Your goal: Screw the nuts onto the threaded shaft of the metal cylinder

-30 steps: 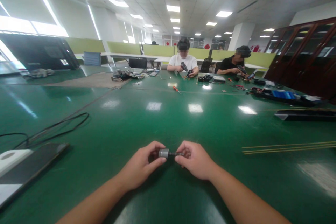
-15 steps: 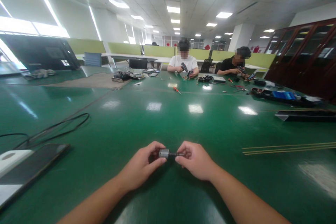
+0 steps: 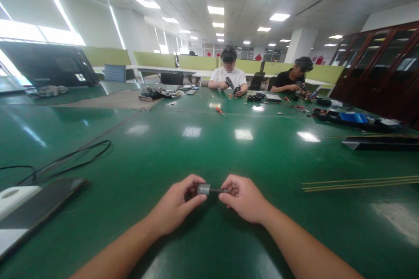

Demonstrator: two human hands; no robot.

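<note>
Both my hands meet just above the green table (image 3: 209, 148), near its front edge. My left hand (image 3: 176, 207) is closed, pinching a small silver metal cylinder (image 3: 203, 189) between thumb and fingers. A thin dark shaft (image 3: 218, 190) runs from the cylinder to the right. My right hand (image 3: 244, 198) is closed on the far end of that shaft. What sits at the shaft's tip is hidden by my fingers.
A dark phone (image 3: 36, 211) and a white device (image 3: 13, 196) lie at the left, with black cables (image 3: 72, 157) behind. Thin yellow rods (image 3: 360, 182) lie at the right. A red screwdriver (image 3: 220, 111), tools and two seated people (image 3: 229, 76) working are at the far side.
</note>
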